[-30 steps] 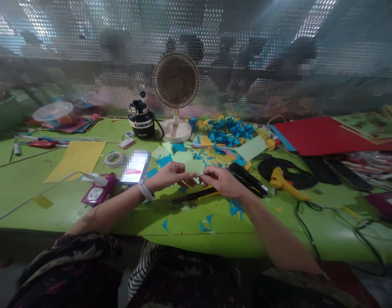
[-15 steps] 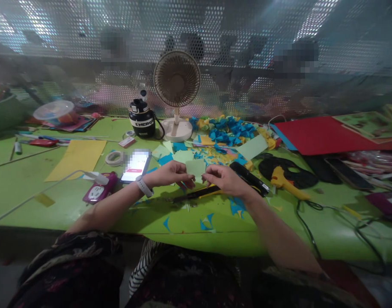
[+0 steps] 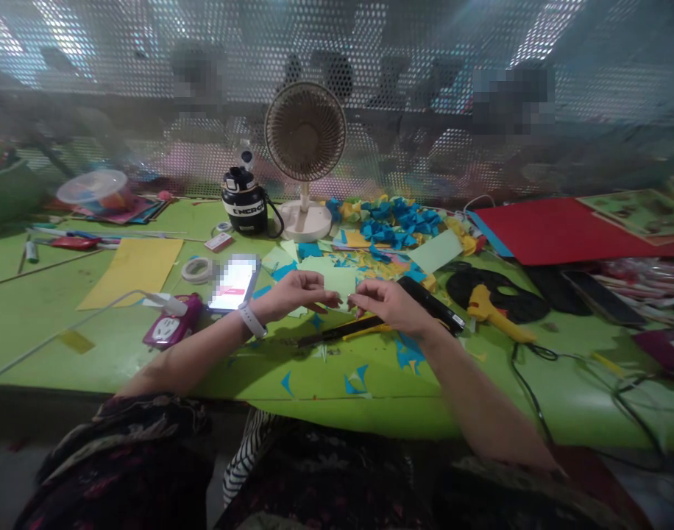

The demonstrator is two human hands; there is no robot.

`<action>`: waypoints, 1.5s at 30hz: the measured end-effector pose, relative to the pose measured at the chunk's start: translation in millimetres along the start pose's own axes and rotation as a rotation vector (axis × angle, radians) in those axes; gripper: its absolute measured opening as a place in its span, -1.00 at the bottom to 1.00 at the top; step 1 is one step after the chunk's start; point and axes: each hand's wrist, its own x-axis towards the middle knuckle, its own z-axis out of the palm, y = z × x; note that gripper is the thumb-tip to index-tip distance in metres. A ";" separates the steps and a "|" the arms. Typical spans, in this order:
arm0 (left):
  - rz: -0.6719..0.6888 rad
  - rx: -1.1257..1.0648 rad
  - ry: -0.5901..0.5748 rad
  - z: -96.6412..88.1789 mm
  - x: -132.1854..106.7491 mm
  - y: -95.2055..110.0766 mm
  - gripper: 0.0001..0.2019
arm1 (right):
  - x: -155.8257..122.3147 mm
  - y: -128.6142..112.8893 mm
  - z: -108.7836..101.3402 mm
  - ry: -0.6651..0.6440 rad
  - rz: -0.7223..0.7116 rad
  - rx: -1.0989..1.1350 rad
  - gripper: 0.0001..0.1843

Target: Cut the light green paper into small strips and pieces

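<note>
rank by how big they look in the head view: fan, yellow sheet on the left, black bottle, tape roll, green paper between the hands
1. fan
2. yellow sheet
3. black bottle
Unsure: green paper and tape roll look close, and the paper is partly covered.

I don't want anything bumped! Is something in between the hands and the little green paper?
Nothing visible is in between: the left hand and right hand hold the pale green paper near its lower edge. The black-and-yellow tool lies on the paper's near side.
</note>
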 end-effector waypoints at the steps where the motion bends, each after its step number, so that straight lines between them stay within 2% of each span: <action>1: 0.008 0.014 0.005 1.9 0.0 -1.7 -0.61 | 0.4 0.8 1.8 -0.004 0.001 0.006 -0.61; 7: 0.036 0.063 0.039 4.9 -0.5 -3.6 -0.60 | 3.0 5.3 3.3 0.021 0.018 -0.015 -0.66; 13: 0.047 0.071 0.052 2.7 -0.4 -1.5 -0.63 | 2.4 7.8 -5.3 -0.023 0.049 -0.029 -0.75; 21: 0.058 0.044 0.106 1.0 1.9 -2.0 -0.56 | 0.2 8.1 -3.6 -0.197 0.064 -0.129 -0.75; 24: 0.087 -0.023 0.203 -1.7 4.8 -3.6 -0.55 | -1.9 6.3 -3.2 -0.211 -0.010 -0.335 -0.69; 29: 0.098 -0.151 0.293 -4.8 6.4 -1.5 -0.53 | -3.9 11.7 4.6 -0.352 -0.090 -0.942 -0.68; 32: 0.098 -0.193 0.300 -5.0 6.4 -0.2 -0.51 | -3.5 15.9 15.6 -0.400 -0.090 -1.058 -0.68; 36: 0.141 -0.212 0.327 -9.1 7.7 1.8 -0.53 | -4.2 10.5 17.0 -0.314 -0.094 -1.086 -0.72; 38: 0.182 -0.220 0.364 -12.9 8.8 3.4 -0.55 | -6.4 3.9 6.2 -0.186 -0.116 -1.040 -0.81; 41: 0.226 -0.235 0.402 -18.3 10.1 5.1 -0.56 | -11.9 -5.7 -17.7 0.132 -0.184 -0.853 -0.87; 43: 0.231 -0.235 0.397 -20.1 10.8 5.0 -0.57 | -15.4 -9.8 -29.9 0.238 -0.178 -0.789 -0.79; 45: 0.219 -0.225 0.389 -19.9 11.1 4.2 -0.56 | -17.4 -11.8 -34.5 0.262 -0.120 -0.863 -0.70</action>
